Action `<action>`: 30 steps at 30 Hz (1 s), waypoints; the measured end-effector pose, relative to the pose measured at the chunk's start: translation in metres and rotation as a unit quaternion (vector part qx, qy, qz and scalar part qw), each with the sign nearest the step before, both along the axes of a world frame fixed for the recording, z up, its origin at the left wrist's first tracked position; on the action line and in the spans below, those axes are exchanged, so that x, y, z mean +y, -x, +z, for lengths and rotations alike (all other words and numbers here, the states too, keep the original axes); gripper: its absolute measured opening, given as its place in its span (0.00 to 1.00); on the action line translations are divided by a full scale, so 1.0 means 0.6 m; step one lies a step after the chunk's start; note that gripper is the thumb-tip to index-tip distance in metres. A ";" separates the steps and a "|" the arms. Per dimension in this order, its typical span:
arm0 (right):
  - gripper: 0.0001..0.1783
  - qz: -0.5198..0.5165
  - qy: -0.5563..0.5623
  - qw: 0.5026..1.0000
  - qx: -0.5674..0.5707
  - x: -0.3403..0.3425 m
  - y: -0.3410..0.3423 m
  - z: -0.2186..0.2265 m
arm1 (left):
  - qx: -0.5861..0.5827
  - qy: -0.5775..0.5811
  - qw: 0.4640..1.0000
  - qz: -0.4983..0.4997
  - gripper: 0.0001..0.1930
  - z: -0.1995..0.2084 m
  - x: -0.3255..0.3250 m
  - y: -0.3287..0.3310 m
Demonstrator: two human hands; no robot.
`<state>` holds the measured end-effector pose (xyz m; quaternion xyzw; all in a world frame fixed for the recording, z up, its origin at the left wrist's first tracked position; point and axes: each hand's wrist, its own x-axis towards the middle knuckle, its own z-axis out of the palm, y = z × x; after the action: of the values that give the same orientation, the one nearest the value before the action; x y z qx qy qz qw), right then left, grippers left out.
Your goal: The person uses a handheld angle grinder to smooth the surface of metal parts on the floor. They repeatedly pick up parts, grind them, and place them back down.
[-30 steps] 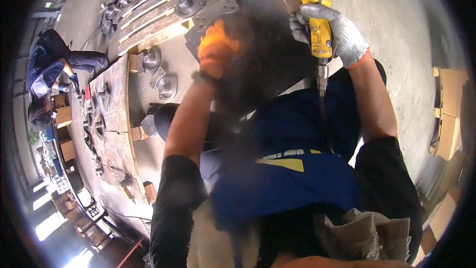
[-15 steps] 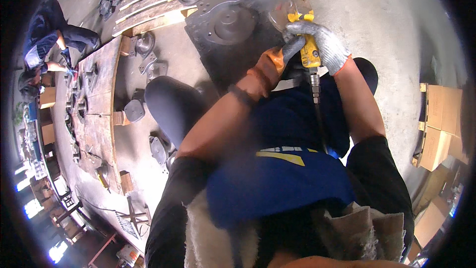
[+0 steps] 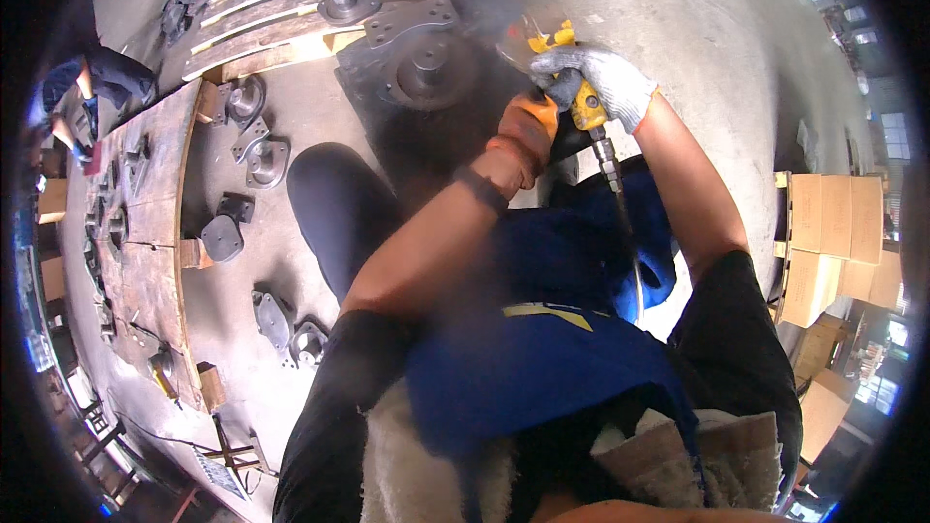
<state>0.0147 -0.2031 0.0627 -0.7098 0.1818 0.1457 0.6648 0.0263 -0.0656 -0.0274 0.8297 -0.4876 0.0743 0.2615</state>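
A yellow air grinder [image 3: 587,108], its hose fitting pointing back toward me, is held in both my hands. My right hand [image 3: 612,82], in a pale knit glove, is closed over the top of its body. My left hand [image 3: 528,126], in an orange and grey glove, is closed against the grinder's left side, with its fingertips partly hidden. The tool's far end is blurred. Left of it, a grey metal flange plate with a raised round boss [image 3: 426,63] lies on a dark work surface [image 3: 387,131].
A wooden pallet [image 3: 262,19] with metal parts stands at the far left. Several flange parts [image 3: 266,163] lie on the floor beside a long wooden bench [image 3: 155,194]. Another person [image 3: 82,77] works beyond that bench. Cardboard boxes [image 3: 833,218] are stacked at right. An air hose [image 3: 632,252] runs toward my lap.
My view has shifted, so the boxes and bench appear further left. The grinder and both hands sit further left in the picture, still together. The other person is now partly cut off by the rim.
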 end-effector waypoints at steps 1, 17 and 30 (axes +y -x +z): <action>0.15 0.019 0.012 1.000 -0.020 -0.008 -0.014 -0.010 | 0.032 -0.066 0.997 0.003 0.14 0.016 -0.002 -0.004; 0.24 0.149 0.172 0.972 0.054 0.025 -0.102 0.003 | 0.008 -0.150 0.986 0.071 0.15 -0.125 -0.024 -0.057; 0.24 0.152 0.196 0.964 0.093 0.033 -0.112 -0.006 | 0.020 -0.123 0.988 0.095 0.14 -0.177 -0.031 -0.048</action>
<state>0.0821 -0.1832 0.0590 -0.8288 0.1575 0.2722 0.4629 0.0554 -0.0845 -0.1339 0.8993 -0.4068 0.0216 0.1594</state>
